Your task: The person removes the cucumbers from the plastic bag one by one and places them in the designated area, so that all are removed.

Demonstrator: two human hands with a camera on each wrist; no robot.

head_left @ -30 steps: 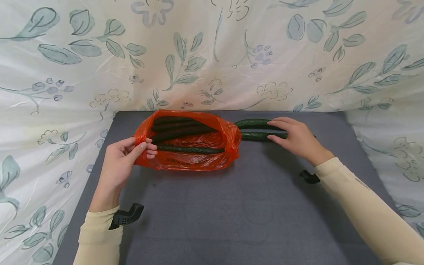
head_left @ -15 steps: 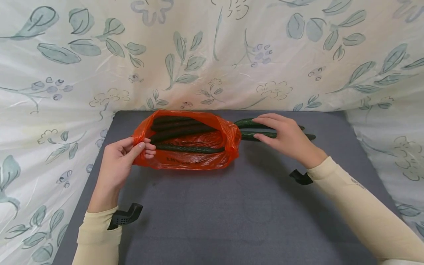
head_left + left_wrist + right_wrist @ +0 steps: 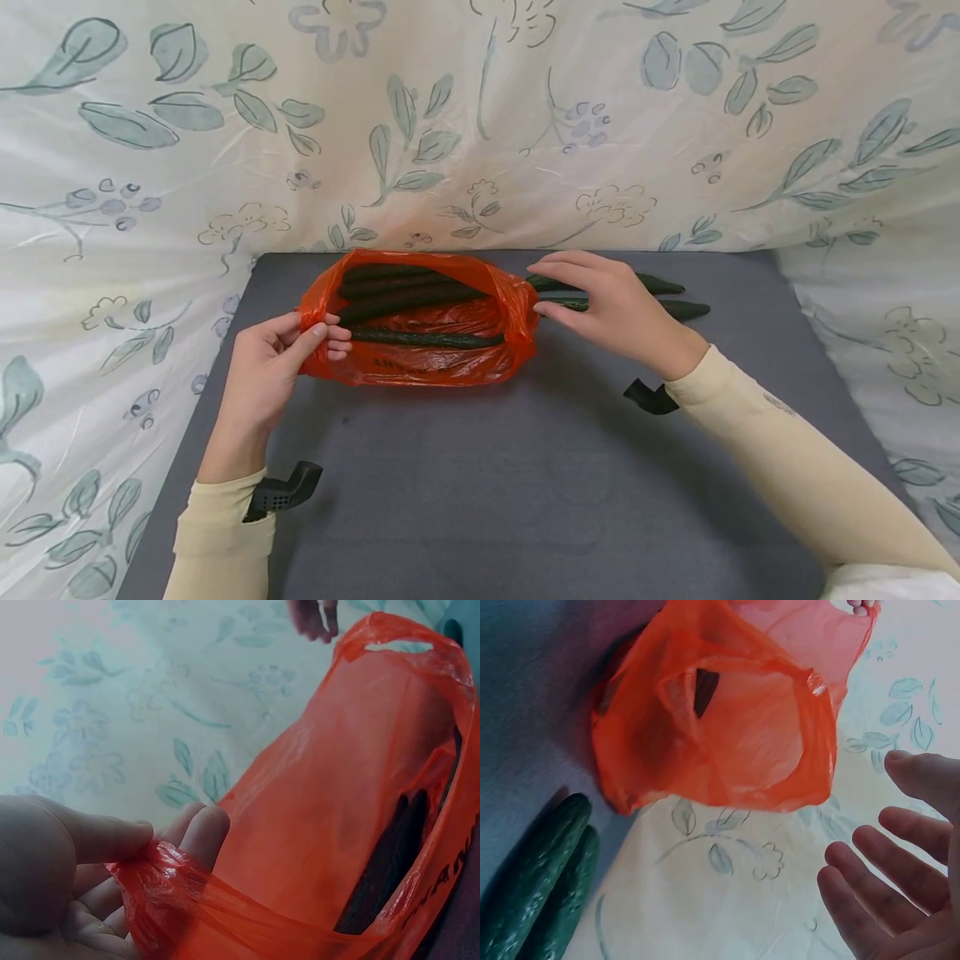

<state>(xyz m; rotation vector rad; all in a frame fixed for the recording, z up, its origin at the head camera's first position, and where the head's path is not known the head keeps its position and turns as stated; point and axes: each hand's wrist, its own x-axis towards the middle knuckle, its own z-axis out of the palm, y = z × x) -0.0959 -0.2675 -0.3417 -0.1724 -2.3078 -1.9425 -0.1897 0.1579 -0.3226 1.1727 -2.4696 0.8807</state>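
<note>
An orange-red plastic bag (image 3: 435, 372) lies on its side at the back of the table, its mouth spread. Several dark green cucumbers (image 3: 431, 338) lie inside it. My left hand (image 3: 262, 367) pinches the bag's left edge between thumb and fingers; the left wrist view shows the bunched plastic (image 3: 161, 877) there. Two more cucumbers (image 3: 686, 310) rest side by side to the right of the bag. Over these hovers my right hand (image 3: 618, 312), fingertips close to the bag's right handle (image 3: 522, 321). In the right wrist view its fingers (image 3: 877, 889) are spread and hold nothing.
A dark grey cloth covers the table (image 3: 480, 483). Behind it and on both sides hangs a pale curtain (image 3: 450, 125) printed with leaves and flowers. Black wrist devices (image 3: 288, 492) sit on both cream sleeves (image 3: 225, 533).
My right hand has moved left from the loose cucumbers' far part toward the bag's right handle, uncovering their right ends. My left hand keeps its pinch on the bag, nearly still.
</note>
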